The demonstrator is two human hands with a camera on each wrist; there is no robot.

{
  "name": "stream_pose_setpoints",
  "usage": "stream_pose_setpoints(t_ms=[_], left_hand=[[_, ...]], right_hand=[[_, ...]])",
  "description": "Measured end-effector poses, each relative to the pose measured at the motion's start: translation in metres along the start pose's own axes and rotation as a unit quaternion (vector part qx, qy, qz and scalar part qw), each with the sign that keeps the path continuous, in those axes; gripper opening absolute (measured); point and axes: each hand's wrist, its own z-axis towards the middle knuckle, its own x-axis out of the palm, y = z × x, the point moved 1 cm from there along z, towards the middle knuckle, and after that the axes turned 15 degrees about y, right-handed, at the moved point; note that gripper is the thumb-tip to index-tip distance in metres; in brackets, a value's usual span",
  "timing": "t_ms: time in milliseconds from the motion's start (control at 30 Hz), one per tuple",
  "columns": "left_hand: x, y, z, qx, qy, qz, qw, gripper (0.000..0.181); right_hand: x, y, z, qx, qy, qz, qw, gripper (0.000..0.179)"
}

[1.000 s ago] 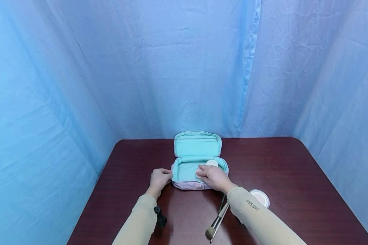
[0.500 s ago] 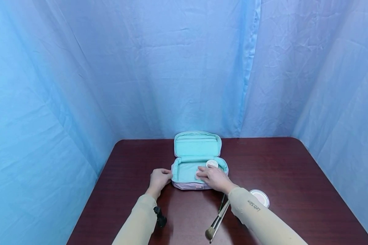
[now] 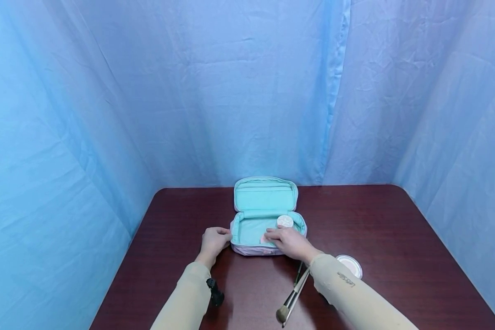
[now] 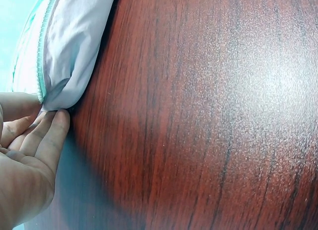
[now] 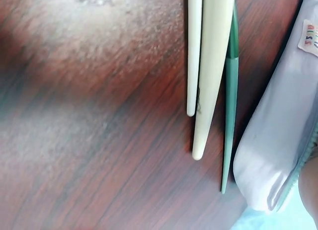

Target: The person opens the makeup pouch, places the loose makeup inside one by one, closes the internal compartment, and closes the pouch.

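Note:
An open cosmetic bag [image 3: 251,251], lilac outside and mint inside, stands on the table with its lid raised. My left hand [image 3: 215,243] pinches the bag's fabric at its left end; in the left wrist view, fingers [image 4: 58,124] and thumb meet at the lilac corner beside the zip. My right hand [image 3: 290,242] reaches over the front right rim, its fingertips at a small pale pink item [image 3: 264,239] inside the bag. The hand partly covers that item, so its kind is unclear. Behind those fingers a round white container [image 3: 285,221] sits in the bag's right part.
Makeup brushes [image 3: 290,302] lie in front of the bag; in the right wrist view their cream handles [image 5: 213,81] rest beside a green, pointed handle [image 5: 229,115]. A round white-rimmed container [image 3: 350,266] lies right, partly behind the right sleeve. Blue curtains [image 3: 247,91] surround the table.
The pale pink item has shifted slightly left and toward the bag's front. My right hand and forearm have moved a little; the left hand stays at the bag's corner.

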Motion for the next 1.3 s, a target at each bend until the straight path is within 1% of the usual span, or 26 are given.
stream_pose_setpoints(t_ms=[167, 400, 533, 633, 833, 1000, 1100, 1300], left_hand=[[-0.001, -0.001, 0.0, 0.0, -0.001, -0.001, 1.0, 0.018], [-0.001, -0.002, 0.001, 0.002, -0.001, -0.004, 1.0, 0.018], [-0.002, -0.001, 0.001, 0.0, -0.002, -0.006, 1.0, 0.018], [-0.002, -0.001, 0.0, 0.006, -0.001, -0.001, 1.0, 0.018], [-0.002, 0.0, 0.0, 0.0, 0.0, -0.002, 1.0, 0.018], [-0.001, 0.0, -0.001, 0.001, 0.0, 0.002, 1.0, 0.018], [0.0, 0.0, 0.0, -0.002, -0.002, 0.001, 1.0, 0.017], [0.001, 0.0, 0.001, 0.001, -0.002, 0.003, 1.0, 0.017]], right_hand=[[-0.005, -0.005, -0.011, -0.013, 0.0, -0.013, 0.9998, 0.032], [-0.012, -0.019, -0.035, -0.031, -0.032, -0.053, 0.9976, 0.036], [-0.015, -0.026, -0.05, -0.029, -0.029, -0.062, 0.9972, 0.042], [-0.017, -0.03, -0.06, -0.028, -0.025, -0.065, 0.9972, 0.047], [-0.017, -0.037, -0.08, -0.044, -0.024, -0.082, 0.9954, 0.056], [-0.017, -0.044, -0.099, -0.047, -0.036, -0.096, 0.9936, 0.055], [-0.017, -0.048, -0.112, -0.048, -0.036, -0.096, 0.9936, 0.055], [-0.017, -0.054, -0.131, -0.067, -0.042, -0.089, 0.9929, 0.052]])
